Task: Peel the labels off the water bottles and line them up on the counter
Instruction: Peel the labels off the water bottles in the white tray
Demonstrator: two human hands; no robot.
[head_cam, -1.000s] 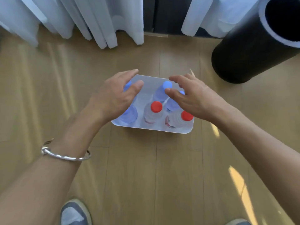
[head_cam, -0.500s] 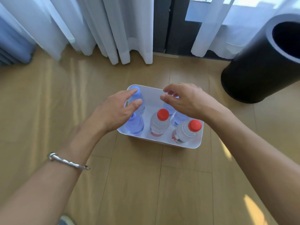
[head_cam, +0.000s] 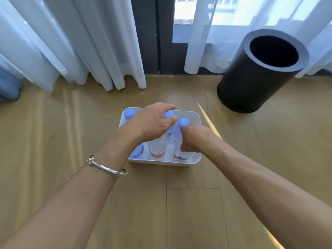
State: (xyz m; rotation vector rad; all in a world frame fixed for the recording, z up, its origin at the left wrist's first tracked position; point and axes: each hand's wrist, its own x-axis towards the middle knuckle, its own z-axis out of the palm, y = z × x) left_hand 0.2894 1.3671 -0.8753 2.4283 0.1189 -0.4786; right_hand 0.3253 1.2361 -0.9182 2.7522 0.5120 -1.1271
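The bottles stand upright in a white tub [head_cam: 196, 159] on the wood floor [head_cam: 161, 203], straight ahead of me, none of them on a counter. My right hand [head_cam: 195, 139] is curled tight round the top of the front-right bottle [head_cam: 181, 156], hiding its cap; a red and green label shows on the body below my fist. My left hand [head_cam: 152, 124] lies over the front-middle bottle [head_cam: 157, 147], which has a red band near its base. Its fingers are bent down beside the blue cap of the back-middle bottle [head_cam: 168, 114], and I cannot tell whether they are gripping anything or only resting there. The back-right bottle [head_cam: 183, 121], also blue-capped, pokes up just beyond my right knuckles, between my two hands. A back-left bottle [head_cam: 129, 113] with a blue cap stands in the far left corner of the tub, apart from my hand, and a bluish front-left bottle [head_cam: 137, 151] shows under my left wrist. A silver bracelet [head_cam: 107, 167] sits on my left forearm. A black bin [head_cam: 251, 83] stands well off to the right, and white curtains [head_cam: 89, 42] hang to the floor beyond the tub.
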